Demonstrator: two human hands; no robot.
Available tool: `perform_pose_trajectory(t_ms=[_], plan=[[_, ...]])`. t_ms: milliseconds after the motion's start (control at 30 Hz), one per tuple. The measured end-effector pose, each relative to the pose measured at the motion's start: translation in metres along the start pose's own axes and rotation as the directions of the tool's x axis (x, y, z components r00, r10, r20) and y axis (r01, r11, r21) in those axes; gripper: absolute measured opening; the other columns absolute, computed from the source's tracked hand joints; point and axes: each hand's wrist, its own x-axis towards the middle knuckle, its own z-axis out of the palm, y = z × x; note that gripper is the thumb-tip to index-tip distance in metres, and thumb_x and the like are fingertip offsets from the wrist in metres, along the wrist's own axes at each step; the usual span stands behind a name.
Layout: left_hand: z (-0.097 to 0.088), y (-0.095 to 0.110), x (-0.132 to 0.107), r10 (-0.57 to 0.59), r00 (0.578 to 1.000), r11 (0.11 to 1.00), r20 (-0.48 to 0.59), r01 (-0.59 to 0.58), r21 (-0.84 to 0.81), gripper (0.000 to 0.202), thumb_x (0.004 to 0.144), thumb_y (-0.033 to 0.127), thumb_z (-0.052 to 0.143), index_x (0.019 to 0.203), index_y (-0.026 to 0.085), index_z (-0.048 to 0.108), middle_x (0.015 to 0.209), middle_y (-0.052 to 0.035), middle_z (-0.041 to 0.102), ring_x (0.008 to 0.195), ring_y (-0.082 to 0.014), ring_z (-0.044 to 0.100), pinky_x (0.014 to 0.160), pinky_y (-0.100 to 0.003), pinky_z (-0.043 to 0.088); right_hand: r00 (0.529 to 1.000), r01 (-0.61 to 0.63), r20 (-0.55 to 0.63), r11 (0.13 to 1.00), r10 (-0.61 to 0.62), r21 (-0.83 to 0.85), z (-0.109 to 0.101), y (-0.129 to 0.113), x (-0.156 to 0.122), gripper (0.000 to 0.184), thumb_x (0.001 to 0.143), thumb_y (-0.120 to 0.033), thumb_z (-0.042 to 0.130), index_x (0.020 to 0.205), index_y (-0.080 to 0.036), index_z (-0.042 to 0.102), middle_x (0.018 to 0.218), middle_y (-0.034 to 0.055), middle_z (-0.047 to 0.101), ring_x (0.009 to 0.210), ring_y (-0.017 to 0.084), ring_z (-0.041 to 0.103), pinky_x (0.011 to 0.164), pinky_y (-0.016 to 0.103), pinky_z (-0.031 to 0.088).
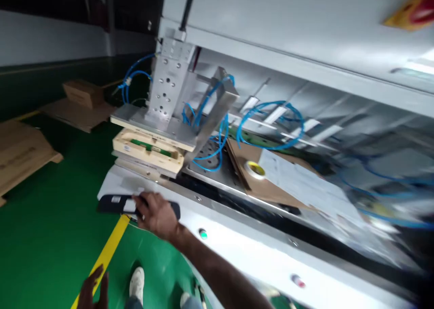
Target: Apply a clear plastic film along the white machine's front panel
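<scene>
Our right hand [156,215] pinches the black bar [106,204], probably to steady it; our left hand [89,297] hangs, fingers spread.

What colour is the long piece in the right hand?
The long piece is near-black with white patches; head view shows it best.

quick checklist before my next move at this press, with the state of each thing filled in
1. Dark labelled bar gripped: ok, the right hand has its fingers wrapped over it.
2. Left hand away from the press: ok, low over the green floor.
3. Upper press plate lifted off the cream fixture block: ok, a gap shows.
4. Green strip fully seated in the block's recess: cannot tell, it lies inside but its depth is unclear.
5. Green button uncovered: ok, no hand on it.
</scene>
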Motion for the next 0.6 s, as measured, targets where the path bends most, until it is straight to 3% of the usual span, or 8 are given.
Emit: perform_pose_trajectory(t_ms=[100, 167, 267, 333, 433, 467, 533, 600], plan=[[0.002, 0.020, 0.022, 0.234, 0.971, 0.971, -0.040, -0.236, -0.050, 0.054, 0.090, 0.039, 0.078, 0.139, 0.025, 0.064, 0.110, -0.0130, 0.074, 0.093, -0.0289, 0.072, 0.077, -0.044, 0.061, 0.996, -0.043, 0.087, 0.985, 0.029, 0.165, 0.007, -0.051, -0.078, 0.072, 0.094, -0.043, 0.073, 0.155, -0.016, 0.048, 0.125, 0.0153, 0.066, 0.107, 0.027, 0.061, 0.090, 0.041, 0.058], [-0.002, 0.045, 0.039, 0.440, 0.897, 0.897, 0.037, -0.437, -0.069, 0.054, 0.087, 0.041, 0.081, 0.136, 0.026, 0.066, 0.120, -0.0146, 0.075, 0.101, -0.0324, 0.073, 0.083, -0.047, 0.059, 0.985, -0.121, 0.149, 0.971, 0.091, 0.207, -0.004, -0.065, -0.117, 0.075, 0.091, -0.045, 0.076, 0.155, -0.017, 0.047, 0.124, 0.0135, 0.065, 0.101, 0.025, 0.061, 0.086, 0.038, 0.058], [-0.006, 0.086, 0.057, 0.587, 0.794, 0.809, 0.157, -0.582, -0.082, 0.060, 0.088, 0.049, 0.080, 0.141, 0.026, 0.064, 0.135, -0.0158, 0.072, 0.112, -0.0364, 0.071, 0.095, -0.051, 0.055, 0.975, -0.166, 0.170, 0.975, 0.140, 0.149, -0.033, -0.065, -0.153, 0.070, 0.094, -0.047, 0.075, 0.152, -0.017, 0.051, 0.120, 0.0118, 0.066, 0.093, 0.023, 0.062, 0.080, 0.037, 0.056], [-0.002, 0.109, 0.059, 0.703, 0.673, 0.711, 0.228, -0.667, -0.223, 0.065, 0.093, 0.052, 0.073, 0.149, 0.024, 0.057, 0.134, -0.0155, 0.073, 0.115, -0.0349, 0.071, 0.099, -0.049, 0.054, 0.977, -0.158, 0.162, 0.982, 0.141, 0.101, -0.054, -0.060, -0.168, 0.058, 0.097, -0.045, 0.071, 0.146, -0.018, 0.057, 0.117, 0.0108, 0.068, 0.090, 0.022, 0.062, 0.078, 0.037, 0.055], [0.019, 0.137, 0.053, 0.845, 0.444, 0.534, 0.297, -0.711, -0.457, 0.063, 0.101, 0.056, 0.061, 0.153, 0.022, 0.052, 0.123, -0.0122, 0.078, 0.109, -0.0283, 0.075, 0.094, -0.040, 0.057, 0.972, -0.198, 0.136, 0.979, 0.190, 0.047, -0.080, -0.053, -0.192, 0.043, 0.099, -0.037, 0.068, 0.137, -0.018, 0.063, 0.116, 0.0107, 0.069, 0.093, 0.022, 0.063, 0.082, 0.037, 0.055], [0.027, 0.147, 0.050, 0.865, 0.399, 0.501, 0.303, -0.715, -0.488, 0.062, 0.102, 0.057, 0.060, 0.152, 0.022, 0.052, 0.120, -0.0118, 0.078, 0.105, -0.0272, 0.076, 0.091, -0.038, 0.058, 0.968, -0.227, 0.113, 0.973, 0.222, 0.035, -0.086, -0.051, -0.202, 0.042, 0.099, -0.035, 0.068, 0.137, -0.017, 0.064, 0.117, 0.0114, 0.070, 0.097, 0.023, 0.064, 0.086, 0.037, 0.056], [0.043, 0.170, 0.045, 0.881, 0.353, 0.471, 0.316, -0.729, -0.497, 0.061, 0.102, 0.055, 0.061, 0.150, 0.020, 0.053, 0.118, -0.0126, 0.078, 0.102, -0.0272, 0.076, 0.087, -0.037, 0.058, 0.956, -0.293, 0.007, 0.956, 0.293, 0.021, -0.093, -0.049, -0.227, 0.043, 0.099, -0.032, 0.068, 0.138, -0.016, 0.063, 0.124, 0.0134, 0.070, 0.109, 0.025, 0.065, 0.098, 0.040, 0.055], [0.057, 0.198, 0.042, 0.879, 0.348, 0.471, 0.326, -0.741, -0.478, 0.057, 0.101, 0.051, 0.063, 0.148, 0.020, 0.055, 0.118, -0.0128, 0.078, 0.101, -0.0274, 0.076, 0.086, -0.037, 0.058, 0.906, -0.389, -0.169, 0.921, 0.387, 0.023, -0.093, -0.046, -0.257, 0.039, 0.100, -0.029, 0.067, 0.137, -0.017, 0.064, 0.132, 0.0148, 0.069, 0.123, 0.026, 0.062, 0.108, 0.045, 0.052]])
